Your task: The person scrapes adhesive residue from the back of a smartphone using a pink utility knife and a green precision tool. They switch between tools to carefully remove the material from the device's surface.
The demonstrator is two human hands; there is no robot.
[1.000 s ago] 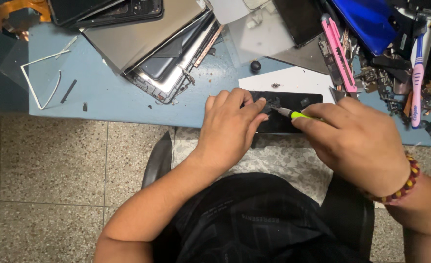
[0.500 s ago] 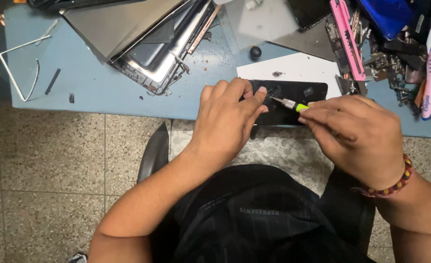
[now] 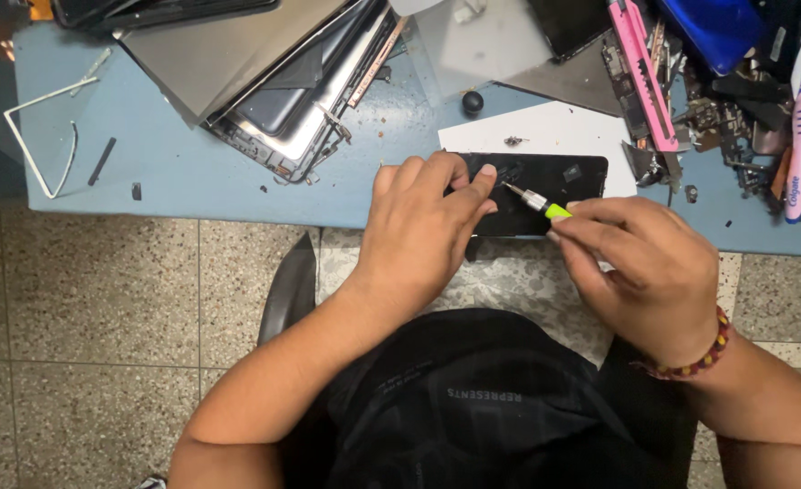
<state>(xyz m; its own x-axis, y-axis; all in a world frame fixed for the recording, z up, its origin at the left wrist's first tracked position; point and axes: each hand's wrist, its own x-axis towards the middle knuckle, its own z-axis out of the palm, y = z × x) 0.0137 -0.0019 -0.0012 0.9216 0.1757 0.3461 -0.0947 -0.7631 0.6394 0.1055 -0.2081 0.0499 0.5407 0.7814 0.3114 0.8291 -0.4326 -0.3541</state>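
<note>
The step in hand looked like work on a screw or small fitting in the flat black rectangular phone (image 3: 545,186), which lay at the near edge of the pale blue worktable (image 3: 192,172), partly on a white sheet of paper (image 3: 554,136). The left hand (image 3: 418,231) pressed down flat on the phone's left end, fingers spread, gripping nothing. The right hand (image 3: 640,272) pinched a slim screwdriver with a yellow-green collar and metal tip (image 3: 532,199). Its tip pointed up and left onto the phone's middle, the shaft slanting back to the right and nearer. The phone's long axis ran left to right along the table edge. The next move probably called for steady downward pressure and a fine twist.
</note>
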